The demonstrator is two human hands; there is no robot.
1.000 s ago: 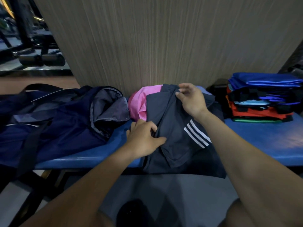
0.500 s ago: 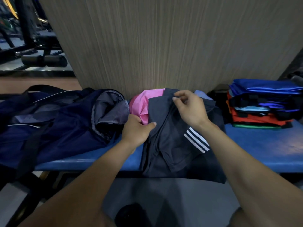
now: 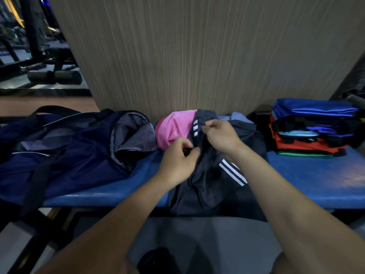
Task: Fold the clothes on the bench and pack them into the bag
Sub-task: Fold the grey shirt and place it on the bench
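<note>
My two hands, left and right, pinch one striped garment; one bag at nine o'clock, one stack at three.

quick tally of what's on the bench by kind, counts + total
Bags: 1, the navy duffel bag
Loose garments: 2, the dark striped garment gripped by both hands, and the pink garment
Folded stacks: 1, the folded pile; pieces in it too blurred to count
Total: 4

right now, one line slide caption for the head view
Both hands pinch dark striped shorts on a blue bench beside an open navy bag.
</note>
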